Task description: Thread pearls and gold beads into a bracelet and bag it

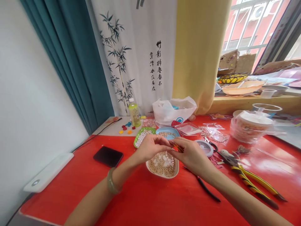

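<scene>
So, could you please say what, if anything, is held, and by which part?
The right hand holds a thin yellowish item; which part is gripped is hidden. What the left hand holds cannot be told.

The left grip (pixel 150 146) and right grip (pixel 191 153) meet over a dish (pixel 162 176) of gold beads (pixel 161 164).

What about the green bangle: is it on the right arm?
No: the green bangle circles the arm of the left hand, and the arm of the right hand is bare.
</scene>
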